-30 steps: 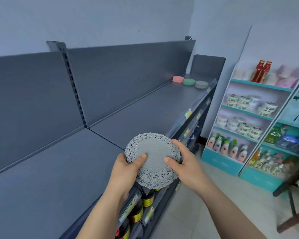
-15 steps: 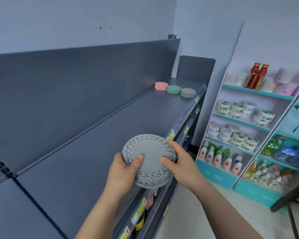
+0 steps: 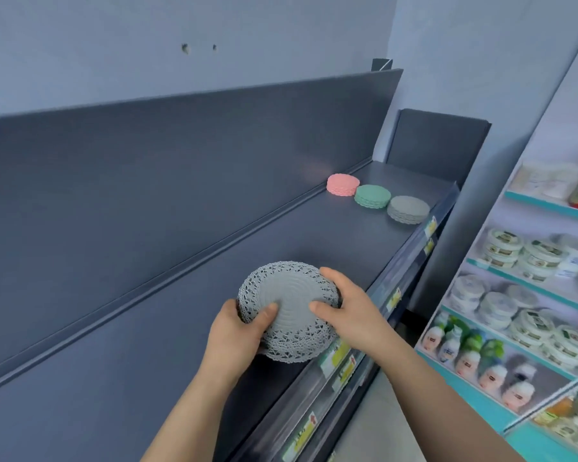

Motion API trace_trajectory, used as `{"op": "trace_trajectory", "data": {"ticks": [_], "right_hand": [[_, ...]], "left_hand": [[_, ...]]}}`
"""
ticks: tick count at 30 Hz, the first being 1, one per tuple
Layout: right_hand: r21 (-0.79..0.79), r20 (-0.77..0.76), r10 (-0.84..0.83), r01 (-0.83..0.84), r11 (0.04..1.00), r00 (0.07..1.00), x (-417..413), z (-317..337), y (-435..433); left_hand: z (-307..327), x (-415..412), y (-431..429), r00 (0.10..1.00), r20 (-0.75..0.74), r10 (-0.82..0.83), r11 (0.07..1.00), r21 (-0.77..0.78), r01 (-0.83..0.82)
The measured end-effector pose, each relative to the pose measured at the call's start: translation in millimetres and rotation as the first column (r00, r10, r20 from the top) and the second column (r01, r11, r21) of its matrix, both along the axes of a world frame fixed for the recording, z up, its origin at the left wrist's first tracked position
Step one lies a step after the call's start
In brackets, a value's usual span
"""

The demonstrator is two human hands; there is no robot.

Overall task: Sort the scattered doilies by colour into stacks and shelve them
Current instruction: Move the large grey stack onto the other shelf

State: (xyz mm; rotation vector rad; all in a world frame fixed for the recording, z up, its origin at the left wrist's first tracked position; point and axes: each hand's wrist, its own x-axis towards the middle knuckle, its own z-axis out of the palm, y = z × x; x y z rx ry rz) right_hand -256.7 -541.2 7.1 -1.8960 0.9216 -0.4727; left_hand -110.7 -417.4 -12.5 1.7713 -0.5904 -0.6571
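Your dark grey shelf (image 3: 187, 305) runs long and bare from the near end to its far right corner, a raised back panel (image 3: 181, 161) along its rear edge and label strips along the front lip. A turquoise rack (image 3: 528, 208) of tubs and bottles stands across the aisle. At the far corner sit three stacks in a row: pink (image 3: 343, 184), green (image 3: 372, 196), grey (image 3: 408, 209). Your left hand (image 3: 236, 335) and right hand (image 3: 351, 311) both clasp a lacy grey doily stack (image 3: 289, 310) over the front edge.

Dark grey shelf (image 3: 187, 295) runs under & ahead of your hands. Well beyond them, at far end: pink doily stack (image 3: 342, 184), green stack (image 3: 372, 196), grey stack (image 3: 408, 209), in a row.
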Motion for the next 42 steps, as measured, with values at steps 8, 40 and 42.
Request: {"op": "trace_trajectory", "data": {"ticks": [8,40,42], "right_hand": [[0.013,-0.099,0.306,-0.306,0.952,0.947,50,-3,-95],[0.113,0.28,0.598,-0.644,0.756,0.751,65,2,-124],[0.136,0.31,0.604,-0.663,0.737,0.735,64,0,-124]], "left_hand": [[-11,4,-51,0.946,0.058,0.318,0.942,0.089,-0.322],[14,-49,-45,0.876,0.265,0.403,0.915,-0.111,-0.387],[9,-52,-45,0.887,0.213,0.41,0.912,-0.124,-0.392]]}}
